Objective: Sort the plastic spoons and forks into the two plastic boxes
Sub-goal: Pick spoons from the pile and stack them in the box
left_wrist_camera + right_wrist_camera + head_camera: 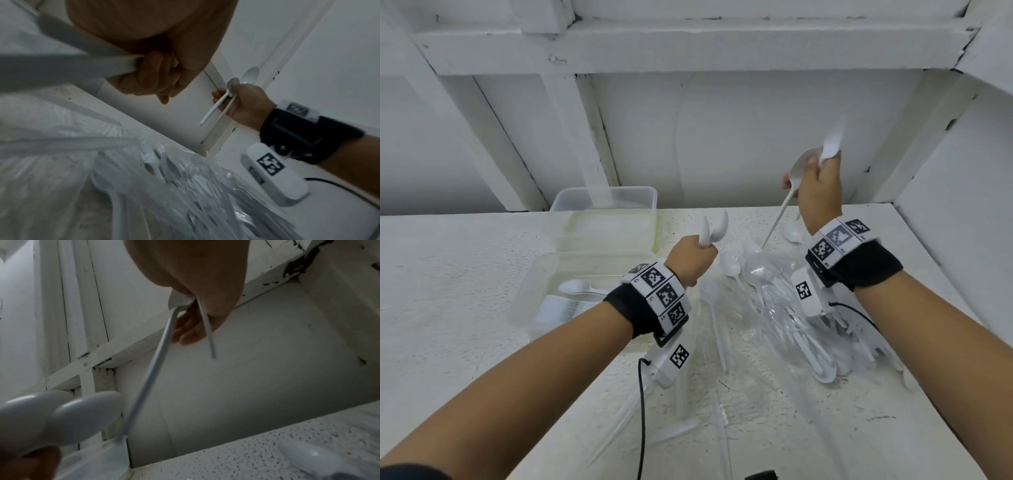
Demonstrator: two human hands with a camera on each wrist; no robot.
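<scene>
Head view: spoons [714, 229] stick up from left hand's [690, 260] grip.

A white speckled tabletop [465, 274] carries two clear plastic boxes [571, 294] left of a crinkled clear plastic bag [784, 308] heaped with white plastic cutlery [822, 356].

The head view looks forward and down from above both forearms onto the speckled white tabletop [482, 274] and white panelled wall [722, 137]. The left wrist view sits close under the left hand [156, 78], facing rightward to the raised right hand [244, 104]. The right wrist view looks up along the right hand [195, 288] at that same wall [246, 369].
</scene>
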